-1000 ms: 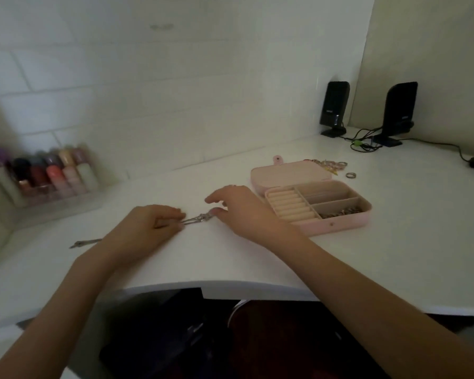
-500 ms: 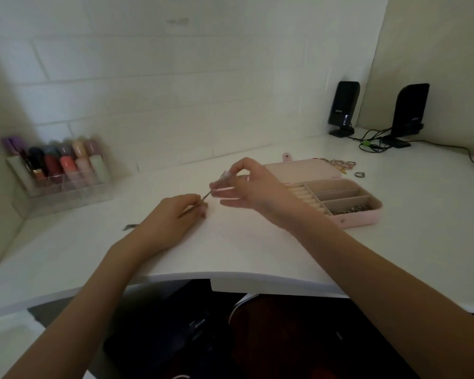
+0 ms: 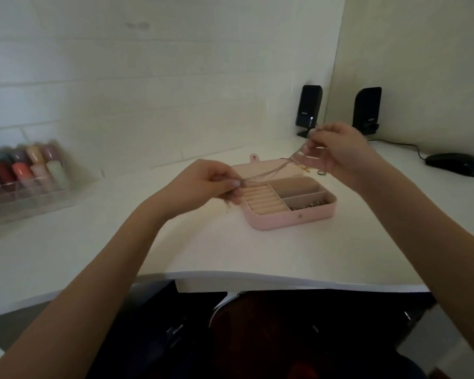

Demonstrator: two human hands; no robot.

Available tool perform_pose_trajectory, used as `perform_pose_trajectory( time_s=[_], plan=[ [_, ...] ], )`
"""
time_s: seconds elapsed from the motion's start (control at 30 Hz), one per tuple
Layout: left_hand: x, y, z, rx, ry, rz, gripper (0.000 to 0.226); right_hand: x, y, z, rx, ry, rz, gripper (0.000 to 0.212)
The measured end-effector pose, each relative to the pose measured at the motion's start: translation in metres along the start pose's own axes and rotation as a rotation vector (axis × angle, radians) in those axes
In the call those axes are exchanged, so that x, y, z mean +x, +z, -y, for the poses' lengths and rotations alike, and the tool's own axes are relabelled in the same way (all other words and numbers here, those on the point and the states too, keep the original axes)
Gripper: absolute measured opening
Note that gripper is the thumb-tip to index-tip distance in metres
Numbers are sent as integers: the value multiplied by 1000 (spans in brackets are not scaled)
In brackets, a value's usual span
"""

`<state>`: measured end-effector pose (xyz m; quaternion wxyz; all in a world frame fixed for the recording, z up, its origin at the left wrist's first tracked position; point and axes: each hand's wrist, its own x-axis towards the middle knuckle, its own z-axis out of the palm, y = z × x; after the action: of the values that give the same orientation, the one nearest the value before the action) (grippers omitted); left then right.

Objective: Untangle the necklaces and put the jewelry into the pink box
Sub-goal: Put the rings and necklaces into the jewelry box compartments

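Note:
A thin silvery necklace point(image 3: 271, 170) is stretched in the air between both hands, above the open pink box point(image 3: 290, 217). My left hand point(image 3: 205, 184) pinches its lower end just left of the box. My right hand point(image 3: 337, 149) is raised higher at the right and pinches the upper end. The box lies on the white desk with its lid flat behind it, ring rolls at the left and some jewelry point(image 3: 309, 205) in the front right compartment. A few loose pieces point(image 3: 322, 173) lie on the desk behind the box, partly hidden by my right hand.
A clear rack of nail polish bottles point(image 3: 25, 173) stands at the far left. Two black speakers point(image 3: 308, 110) stand at the back wall with cables, and a black mouse point(image 3: 454, 164) lies at the right. The desk edge point(image 3: 257, 277) curves near me.
Both hands lifted the necklace off the desk and moved right with it, over the box. My right hand rose and pulled away, stretching the chain.

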<state>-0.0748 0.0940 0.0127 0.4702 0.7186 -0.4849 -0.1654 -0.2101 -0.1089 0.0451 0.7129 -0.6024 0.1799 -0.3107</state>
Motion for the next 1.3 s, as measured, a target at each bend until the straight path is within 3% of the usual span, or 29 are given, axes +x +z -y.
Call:
perform_pose_trajectory(
  time_s=[0.2,0.47,0.53,0.63,0.67,0.83,0.97,1.1,1.2,1.3],
  plan=[
    [42,49,-40,-37,87,78,9,-4,-43,18,-229,-57,-74,9],
    [50,75,-37,553,66,87,12,-11,-47,20,-331,-34,-14,13],
    [48,74,-37,528,62,66,17,-12,-39,18,-354,-26,41,11],
    [51,74,-39,254,4,18,50,-14,-22,17,-420,-40,165,7],
    [51,75,-40,182,-19,33,51,-14,-17,17,-459,-54,183,8],
    [50,84,-36,20,-11,14,12,-9,-20,19,-692,13,111,13],
    [51,77,-25,41,-21,-54,9,-7,-44,21,-889,196,170,11],
    [50,80,-20,176,25,-71,8,-3,-53,8,-843,286,141,11],
    [50,86,-18,281,58,-52,8,1,-51,-3,-844,305,94,10],
    [47,89,-17,372,93,-39,8,4,-54,-10,-1038,235,92,7]
  ],
)
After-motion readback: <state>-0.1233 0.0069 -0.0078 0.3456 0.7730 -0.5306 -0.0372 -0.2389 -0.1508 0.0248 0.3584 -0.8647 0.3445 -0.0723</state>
